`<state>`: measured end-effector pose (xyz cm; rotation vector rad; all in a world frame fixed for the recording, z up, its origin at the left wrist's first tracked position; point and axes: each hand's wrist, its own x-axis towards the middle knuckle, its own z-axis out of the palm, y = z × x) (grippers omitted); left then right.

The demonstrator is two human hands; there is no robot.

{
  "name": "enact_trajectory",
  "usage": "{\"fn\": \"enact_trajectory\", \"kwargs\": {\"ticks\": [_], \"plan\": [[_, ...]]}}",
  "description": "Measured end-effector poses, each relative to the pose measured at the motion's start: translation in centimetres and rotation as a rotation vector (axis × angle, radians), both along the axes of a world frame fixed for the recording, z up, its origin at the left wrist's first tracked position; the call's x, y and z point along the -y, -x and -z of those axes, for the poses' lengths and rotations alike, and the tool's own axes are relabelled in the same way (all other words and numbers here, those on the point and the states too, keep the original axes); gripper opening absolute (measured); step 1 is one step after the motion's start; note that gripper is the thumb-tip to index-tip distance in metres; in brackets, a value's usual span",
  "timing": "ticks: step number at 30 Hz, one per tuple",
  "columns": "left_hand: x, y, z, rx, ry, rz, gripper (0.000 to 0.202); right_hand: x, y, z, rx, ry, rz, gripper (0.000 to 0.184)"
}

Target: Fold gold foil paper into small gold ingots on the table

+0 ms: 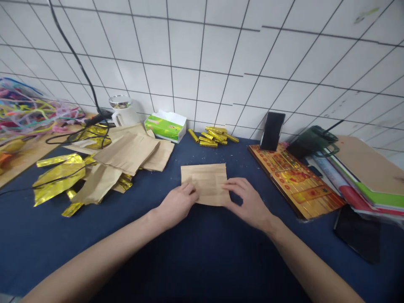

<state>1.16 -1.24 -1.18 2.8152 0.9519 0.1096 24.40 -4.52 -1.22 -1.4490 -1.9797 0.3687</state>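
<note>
A small rectangle of creased brown kraft paper [206, 183] lies in front of me on the dark blue tablecloth [202, 252]. My left hand [179, 204] is closed at its lower left corner, fingers curled together on the edge. On the opposite side, my right hand [248, 203] pinches the right edge, with the thumb near the lower corner and the fingertips higher up. Just beyond the paper, several rolled gold foil tubes [216, 135] rest in a loose pile near the wall.
To the left lie larger brown paper sheets [128, 147], crumpled gold foil [59, 179] and a black cable [74, 50]. A green tissue pack [166, 126] and white mug [124, 113] stand behind. Rightward are a phone [273, 131], an orange-gold box [298, 181] and a dark green cup [312, 141].
</note>
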Motion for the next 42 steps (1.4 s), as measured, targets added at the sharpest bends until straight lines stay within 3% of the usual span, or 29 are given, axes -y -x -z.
{"fn": "enact_trajectory", "kwargs": {"ticks": [2,4,6,12,15,18,27,33,42], "plan": [[0.0,0.0,0.2,0.015,0.009,-0.020,0.023,1.3,0.3,-0.2,0.149,-0.040,-0.148,0.030],[0.0,0.1,0.3,0.033,0.026,-0.033,0.024,1.9,0.6,0.3,0.230,-0.060,-0.206,0.025],[0.0,0.2,0.5,0.052,0.039,-0.035,0.025,2.0,0.8,0.9,0.244,-0.065,-0.199,0.017],[-0.2,0.6,1.0,0.112,0.040,-0.018,0.025,1.8,0.8,1.8,0.053,-0.008,-0.162,0.016],[-0.3,0.6,1.2,0.157,0.081,-0.046,0.023,1.8,0.7,2.0,-0.013,0.097,-0.083,0.015],[-0.4,0.6,1.2,0.176,0.138,-0.151,0.017,1.6,0.7,2.2,-0.046,0.183,0.041,0.016],[-1.1,0.4,1.0,0.177,0.290,-0.365,0.020,1.5,1.2,2.7,0.016,0.252,0.254,0.019],[-1.3,0.0,1.2,0.069,0.225,-0.398,0.018,1.1,1.2,2.4,0.070,0.329,0.312,0.019],[-1.4,-0.3,1.9,0.025,0.121,-0.405,0.010,0.9,1.8,2.3,0.225,0.315,0.362,0.020]]}}
